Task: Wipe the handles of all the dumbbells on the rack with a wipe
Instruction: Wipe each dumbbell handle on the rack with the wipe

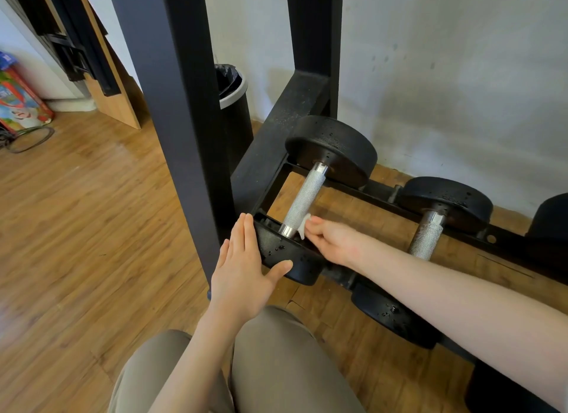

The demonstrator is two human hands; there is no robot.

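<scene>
Pinching wipe point(302, 226): right hand point(333, 243) | left hand point(242, 271) fingers straight | wood floor point(76, 228), white wall point(445, 74)

Wooden plank floor point(76, 212) meets a scuffed white wall point(445, 74); a black bin point(235, 105) stands at twelve o'clock.

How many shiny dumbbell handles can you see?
2. One handle is beside the right hand holding the wipe; another handle is further right. More may be hidden.
</scene>
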